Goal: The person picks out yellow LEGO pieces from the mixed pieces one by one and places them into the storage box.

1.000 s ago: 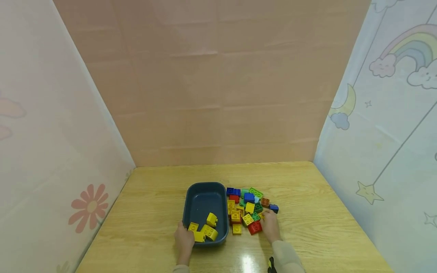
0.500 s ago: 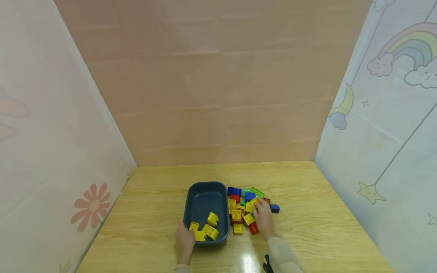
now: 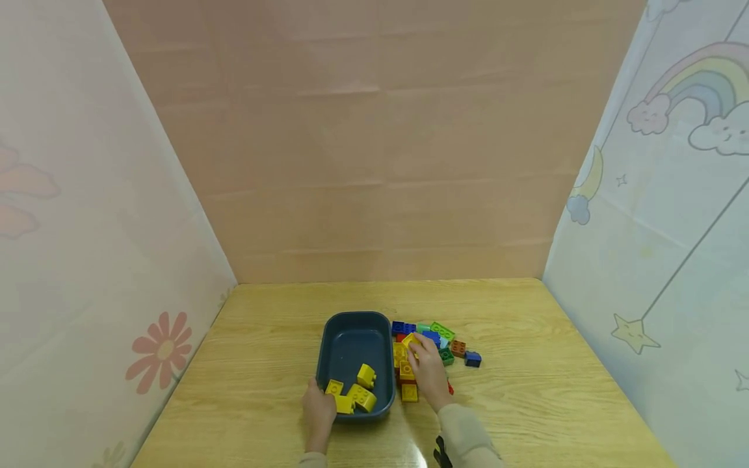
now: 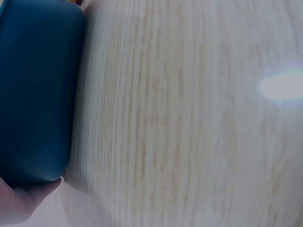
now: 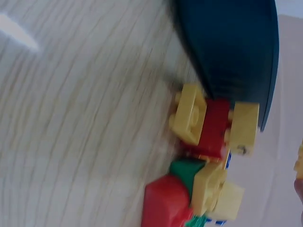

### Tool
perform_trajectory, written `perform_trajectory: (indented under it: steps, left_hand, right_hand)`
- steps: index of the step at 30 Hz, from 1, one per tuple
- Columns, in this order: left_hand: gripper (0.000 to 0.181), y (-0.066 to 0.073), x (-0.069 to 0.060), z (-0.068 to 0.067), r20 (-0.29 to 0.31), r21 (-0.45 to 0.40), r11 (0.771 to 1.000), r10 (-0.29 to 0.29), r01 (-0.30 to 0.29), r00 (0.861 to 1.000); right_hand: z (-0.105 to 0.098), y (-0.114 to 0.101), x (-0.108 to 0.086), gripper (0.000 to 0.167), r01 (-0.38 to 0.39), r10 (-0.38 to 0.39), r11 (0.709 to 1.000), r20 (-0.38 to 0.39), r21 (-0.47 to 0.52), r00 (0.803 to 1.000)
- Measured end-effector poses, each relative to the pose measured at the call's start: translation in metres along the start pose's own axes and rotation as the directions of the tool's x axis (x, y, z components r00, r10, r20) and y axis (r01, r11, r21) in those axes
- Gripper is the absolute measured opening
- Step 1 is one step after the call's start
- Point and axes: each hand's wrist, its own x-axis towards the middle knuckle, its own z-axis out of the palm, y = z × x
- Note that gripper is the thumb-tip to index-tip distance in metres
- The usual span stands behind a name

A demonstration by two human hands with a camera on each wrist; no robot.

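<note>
A dark blue tray (image 3: pixel 354 348) stands on the table with several yellow bricks (image 3: pixel 361 397) in its near end. My left hand (image 3: pixel 319 411) grips the tray's near left corner; in the left wrist view its fingers lie against the tray's (image 4: pixel 38 94) outer wall. Over the brick pile beside the tray, my right hand (image 3: pixel 430 374) pinches a yellow brick (image 3: pixel 411 340), which shows at the right edge of the right wrist view. Beneath that hand lie yellow, red and green bricks, among them a red brick (image 5: pixel 165 201) and a yellow one (image 5: pixel 189 114), partly hidden in the head view.
A brown brick (image 3: pixel 458 348) and a dark blue brick (image 3: pixel 473 359) lie at the pile's right side. Blue and green bricks (image 3: pixel 443 331) form its far edge. The wooden table (image 3: pixel 263 344) is bounded by a tan back panel (image 3: pixel 374 162) and patterned side walls.
My right hand has moved left across the pile, away from its right side, and now carries a yellow brick towards the tray. My left hand has kept its place on the tray.
</note>
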Motion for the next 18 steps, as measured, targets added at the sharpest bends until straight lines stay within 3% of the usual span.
perform_trajectory:
  steps: [5,9,14,18]
  left_hand:
    - [0.044,0.000,0.000,0.001,0.003,-0.017,1.000,0.009,-0.009,1.000]
    - [0.044,0.000,-0.001,0.002,-0.004,-0.029,0.999,0.013,-0.013,1.000]
    - [0.043,0.000,-0.001,0.002,-0.012,-0.032,0.999,0.020,-0.021,1.000]
    - [0.045,-0.001,-0.001,0.003,-0.012,-0.031,0.999,0.010,-0.011,1.000]
  right_hand:
    - [0.008,-0.013,0.000,0.019,0.078,-0.082,0.996,0.076,0.047,0.994]
    - [0.013,-0.024,-0.001,0.017,0.154,-0.162,0.986,0.148,0.064,0.976]
    - [0.020,-0.032,-0.004,0.012,0.248,-0.260,0.966,0.298,0.076,0.918]
    - [0.025,-0.036,-0.006,0.004,0.298,-0.296,0.953,0.402,0.058,0.866]
